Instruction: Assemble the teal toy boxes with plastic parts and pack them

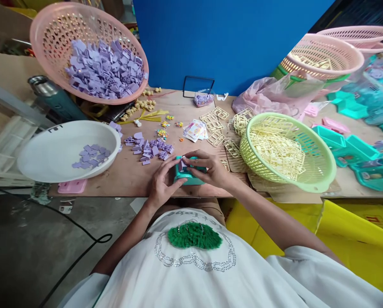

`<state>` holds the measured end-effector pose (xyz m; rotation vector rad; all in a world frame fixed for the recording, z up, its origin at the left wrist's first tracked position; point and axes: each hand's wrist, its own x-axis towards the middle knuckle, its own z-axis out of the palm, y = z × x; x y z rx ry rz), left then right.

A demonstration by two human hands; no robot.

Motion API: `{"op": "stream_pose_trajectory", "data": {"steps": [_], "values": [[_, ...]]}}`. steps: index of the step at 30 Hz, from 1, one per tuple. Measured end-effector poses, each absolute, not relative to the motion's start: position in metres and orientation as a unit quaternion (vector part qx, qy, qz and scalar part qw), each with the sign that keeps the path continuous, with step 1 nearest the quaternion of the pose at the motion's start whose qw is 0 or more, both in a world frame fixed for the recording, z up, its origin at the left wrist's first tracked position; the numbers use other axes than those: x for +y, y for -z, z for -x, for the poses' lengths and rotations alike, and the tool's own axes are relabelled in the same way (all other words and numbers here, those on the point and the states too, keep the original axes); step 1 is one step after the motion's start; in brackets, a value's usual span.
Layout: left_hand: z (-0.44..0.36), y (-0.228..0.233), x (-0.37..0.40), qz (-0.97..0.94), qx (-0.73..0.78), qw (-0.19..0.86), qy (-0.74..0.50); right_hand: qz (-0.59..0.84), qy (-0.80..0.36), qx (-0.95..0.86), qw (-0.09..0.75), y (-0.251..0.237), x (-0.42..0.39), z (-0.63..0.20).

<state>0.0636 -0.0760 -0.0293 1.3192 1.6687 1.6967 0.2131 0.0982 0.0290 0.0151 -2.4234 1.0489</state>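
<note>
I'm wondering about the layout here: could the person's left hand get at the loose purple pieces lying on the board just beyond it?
Probably yes. The left hand grips the teal piece, and the loose purple pieces lie just beyond it on bare board, nothing between. It would have to let go first.

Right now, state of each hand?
Left hand: closed on the teal piece.
Right hand: gripping the same teal piece, fingertips at a small purple part.

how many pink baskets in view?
3, maybe more hidden. One pink basket of purple pieces tilted at the top left; one at the top right, with another behind it. A rim below suggests a fourth.
</note>
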Motion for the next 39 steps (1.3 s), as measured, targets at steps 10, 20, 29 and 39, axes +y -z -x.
{"op": "stream_pose_trajectory", "data": {"steps": [10,20,29,39], "values": [[-0.064,0.033,-0.078,-0.500,0.613,0.170,-0.587,-0.010,-0.369,-0.894,0.253,-0.035,0.097,-0.216],[-0.064,0.037,-0.081,-0.497,0.622,0.172,-0.580,-0.028,-0.401,-0.886,0.230,-0.036,0.105,-0.213],[-0.065,0.039,-0.082,-0.507,0.614,0.170,-0.581,-0.040,-0.368,-0.909,0.193,-0.047,0.109,-0.204],[-0.066,0.040,-0.082,-0.516,0.625,0.151,-0.566,0.005,-0.447,-0.867,0.222,-0.035,0.107,-0.200]]}}
